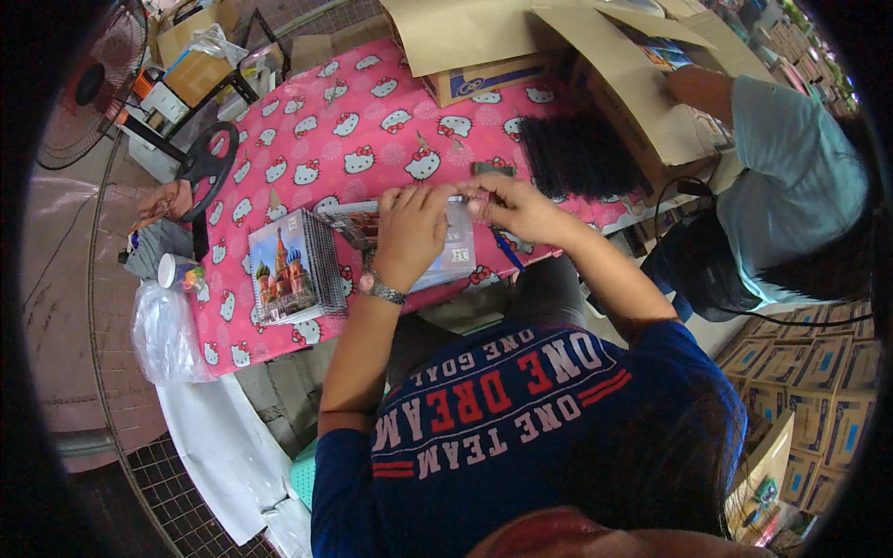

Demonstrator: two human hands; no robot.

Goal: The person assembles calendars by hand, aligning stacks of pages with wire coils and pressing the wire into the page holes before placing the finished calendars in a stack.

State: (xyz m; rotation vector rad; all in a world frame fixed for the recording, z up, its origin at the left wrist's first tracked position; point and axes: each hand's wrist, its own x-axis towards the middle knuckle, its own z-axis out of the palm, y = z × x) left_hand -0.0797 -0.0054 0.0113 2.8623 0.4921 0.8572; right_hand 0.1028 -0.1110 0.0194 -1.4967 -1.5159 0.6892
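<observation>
My left hand (412,232), with a watch on its wrist, has its fingers closed over the top edge of a booklet (458,251) with pale pages and a picture on its left part. At the same edge, my right hand (523,209) pinches the booklet's upper right corner; whatever lies between thumb and fingertips is too small to make out. To the left stands a stack of spiral-bound booklets (286,270), with a colourful domed building on the top cover. Beyond my right hand lies a bundle of thin black binding wires (581,156). A blue pen-like thing (509,251) rests near the table edge.
A pink patterned cloth covers the table (307,172). Open cardboard boxes (633,102) stand at the far right, where a co-worker's arm (702,93) reaches in. At the left are a paper cup (177,272), a plastic bag (167,335) and a fan (88,84). Cartons (809,400) are stacked right.
</observation>
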